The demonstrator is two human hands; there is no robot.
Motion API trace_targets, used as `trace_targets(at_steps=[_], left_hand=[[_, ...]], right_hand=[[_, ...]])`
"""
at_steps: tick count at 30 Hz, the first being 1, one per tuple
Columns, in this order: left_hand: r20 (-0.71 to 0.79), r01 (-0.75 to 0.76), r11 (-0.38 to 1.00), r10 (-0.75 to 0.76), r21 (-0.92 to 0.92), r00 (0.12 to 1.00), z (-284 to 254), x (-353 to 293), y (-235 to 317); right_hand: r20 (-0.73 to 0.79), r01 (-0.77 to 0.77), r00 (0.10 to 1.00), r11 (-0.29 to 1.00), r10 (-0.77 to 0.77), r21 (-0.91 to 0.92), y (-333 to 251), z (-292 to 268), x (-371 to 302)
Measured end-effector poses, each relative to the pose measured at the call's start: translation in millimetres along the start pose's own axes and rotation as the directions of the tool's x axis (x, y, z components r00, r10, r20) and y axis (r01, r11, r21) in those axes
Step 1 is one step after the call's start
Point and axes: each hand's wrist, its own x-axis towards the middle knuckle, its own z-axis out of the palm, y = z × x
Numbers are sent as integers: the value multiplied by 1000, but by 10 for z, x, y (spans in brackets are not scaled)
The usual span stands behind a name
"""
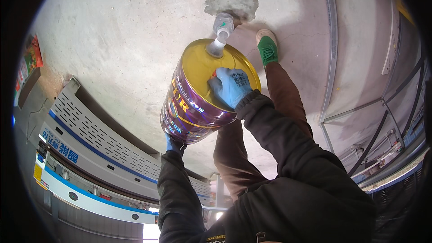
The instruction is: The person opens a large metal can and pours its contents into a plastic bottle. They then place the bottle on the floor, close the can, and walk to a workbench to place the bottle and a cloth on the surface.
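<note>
- Right hand [231, 86] grips the tilted drum [191, 101] at its top; left hand [174, 144] touches its base, fingers hidden.
- Drum between hands: over-tilting could spill past the clear bottle [224, 21] beyond the right hand.

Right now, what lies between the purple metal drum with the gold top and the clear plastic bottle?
In the head view, a whitish translucent spout reaches from the drum toward the bottle.

Head fisheye, aimed down at floor [135, 36]; edges hard to read.
</note>
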Motion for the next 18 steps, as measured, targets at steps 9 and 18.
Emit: trace_targets(at_steps=[9,18], left_hand=[[-26,13,999,-12,29,1000,24,36,13],[-23,5,998,-4,61,1000,-45,79,-22]], right_hand=[[5,5,1000,1000,-5,-27,-8,5,-1],[-4,-5,1000,999,5,-39,-22,13,-4]])
